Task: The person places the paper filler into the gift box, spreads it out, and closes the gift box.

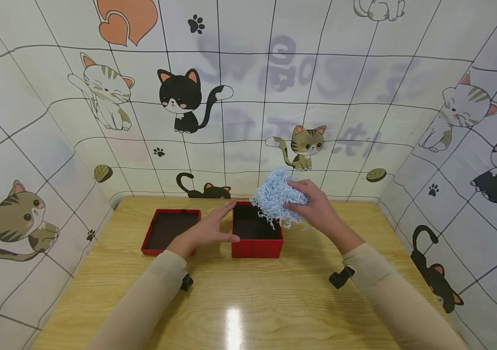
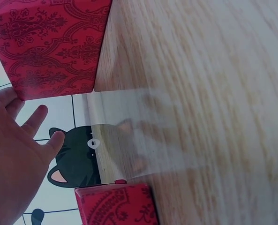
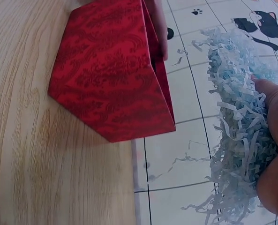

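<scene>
Pale blue shredded paper [image 1: 278,197] forms a loose clump in my right hand [image 1: 320,210], thumb and fingers gripping its right side. The clump hangs over the back right of a red box [image 1: 257,249], with strands trailing from it. Dark inside, the box stands without its lid on the table; a red damask pattern covers its walls in the right wrist view. My left hand [image 1: 208,227] spreads along the box's left side, fingertips at the back left corner and thumb by the front left one. Behind that hand lies the red lid [image 1: 170,228], dark inner face up.
The wooden table [image 1: 248,301] carries the box and lid near its back edge. Cat-printed cloth walls [image 1: 248,121] rise at the back and on both sides. Black wrist mounts [image 1: 342,277] hang under the sleeves.
</scene>
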The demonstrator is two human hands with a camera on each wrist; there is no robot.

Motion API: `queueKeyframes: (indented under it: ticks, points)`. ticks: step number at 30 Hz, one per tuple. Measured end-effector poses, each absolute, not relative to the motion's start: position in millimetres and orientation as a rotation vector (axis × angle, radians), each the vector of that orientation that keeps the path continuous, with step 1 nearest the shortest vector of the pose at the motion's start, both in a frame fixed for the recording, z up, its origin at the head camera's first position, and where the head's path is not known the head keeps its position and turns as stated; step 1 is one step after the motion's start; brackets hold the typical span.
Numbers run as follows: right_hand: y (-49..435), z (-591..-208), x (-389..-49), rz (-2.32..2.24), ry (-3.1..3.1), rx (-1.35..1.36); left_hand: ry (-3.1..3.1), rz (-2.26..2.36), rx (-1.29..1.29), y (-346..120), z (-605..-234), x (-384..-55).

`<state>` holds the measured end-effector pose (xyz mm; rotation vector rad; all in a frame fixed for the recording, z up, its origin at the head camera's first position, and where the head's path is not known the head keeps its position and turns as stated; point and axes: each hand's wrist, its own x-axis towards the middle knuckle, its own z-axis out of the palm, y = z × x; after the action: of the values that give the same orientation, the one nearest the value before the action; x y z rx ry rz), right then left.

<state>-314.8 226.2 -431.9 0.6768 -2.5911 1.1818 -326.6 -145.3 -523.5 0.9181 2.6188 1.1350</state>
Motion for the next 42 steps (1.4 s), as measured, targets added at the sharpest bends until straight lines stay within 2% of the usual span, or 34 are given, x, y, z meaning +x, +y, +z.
queueKeyframes:
  ticks: [10,30,42]
  points:
    - [201,-431,-317,1.198,-2.575,0.816,2.609,1.142,0.935,-146,-522,-326]
    - [175,-448,-320,1.217,-2.692,0.848,2.611,1.161,0.935,-145,-522,-325]
    - [162,-463,-326,0.982,-2.831,0.948,2.6,1.113,0.906,-146,-522,-328]
